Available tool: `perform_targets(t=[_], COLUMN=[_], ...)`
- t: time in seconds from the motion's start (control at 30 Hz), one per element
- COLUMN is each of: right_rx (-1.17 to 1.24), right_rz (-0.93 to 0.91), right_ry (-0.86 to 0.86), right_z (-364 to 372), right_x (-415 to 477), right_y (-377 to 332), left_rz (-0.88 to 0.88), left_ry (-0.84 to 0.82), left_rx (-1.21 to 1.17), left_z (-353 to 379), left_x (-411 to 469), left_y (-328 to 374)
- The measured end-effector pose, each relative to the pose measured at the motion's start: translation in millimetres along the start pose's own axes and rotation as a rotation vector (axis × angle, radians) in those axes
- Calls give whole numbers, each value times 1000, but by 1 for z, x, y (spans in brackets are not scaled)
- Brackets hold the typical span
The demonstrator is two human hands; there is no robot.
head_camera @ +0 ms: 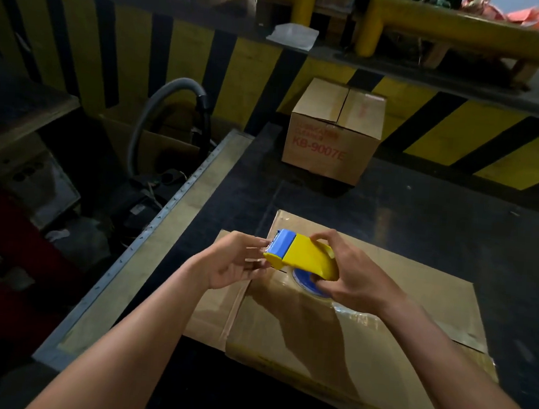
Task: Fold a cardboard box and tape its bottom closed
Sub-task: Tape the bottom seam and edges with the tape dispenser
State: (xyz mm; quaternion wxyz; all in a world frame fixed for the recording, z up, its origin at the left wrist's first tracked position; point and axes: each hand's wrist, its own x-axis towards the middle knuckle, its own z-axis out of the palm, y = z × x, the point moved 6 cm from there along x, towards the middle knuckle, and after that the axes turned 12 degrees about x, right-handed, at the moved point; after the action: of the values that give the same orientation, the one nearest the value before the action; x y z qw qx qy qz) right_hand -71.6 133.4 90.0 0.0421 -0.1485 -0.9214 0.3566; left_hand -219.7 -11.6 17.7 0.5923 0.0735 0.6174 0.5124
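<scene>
The cardboard box (363,347) lies flattened on the dark tabletop (422,216), close in front of the person, with one long edge running away to the right. A glossy strip of clear tape (359,316) crosses its upper face, and a narrower flap sticks out on its left side.

Just above the box's far left part, the right hand (356,275) grips a yellow tape dispenser (306,255), fingers curled over its top and thumb underneath by the blue roll core (307,284). The dispenser's blue front end points left, and its toothed edge meets the fingertips of the left hand (234,263). That hand is turned palm up with fingers stretched towards the teeth. Blur hides whether it pinches a tape end or only touches the dispenser, so I cannot tell its grip.

Further back on the tabletop, well apart from the flat box, stands a made-up carton (332,128) with its top flaps shut and red print reading KB-9007E. A pale metal strip (163,221) edges the tabletop on the left. Beyond it a grey hose (160,99) arches over dim clutter. A yellow-and-black striped wall (249,70) runs behind everything, with a yellow rail (469,29) above it.
</scene>
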Motion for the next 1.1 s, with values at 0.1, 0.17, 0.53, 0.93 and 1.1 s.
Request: perform_targets(t=[0.1,0.17,0.53,0.93,1.1], right_rx=[41,93,100,192,138], right_rz=[-22,-51,-143,-134,-113], right_ry=[3,6,20,72,38], right_z=[-1,-2,-5,-21,-6], right_x=[-2,-2,12,14,15], right_y=[4,4,4,6,9], left_rz=[-51,-70,15,137,233], left_ry=[-48,-79,4,11,287], left_rx=[60,40,213,252,600], left_z=[1,2,0,1,-1], left_x=[2,5,7,13,15], left_y=[-1,-2,14,29,36])
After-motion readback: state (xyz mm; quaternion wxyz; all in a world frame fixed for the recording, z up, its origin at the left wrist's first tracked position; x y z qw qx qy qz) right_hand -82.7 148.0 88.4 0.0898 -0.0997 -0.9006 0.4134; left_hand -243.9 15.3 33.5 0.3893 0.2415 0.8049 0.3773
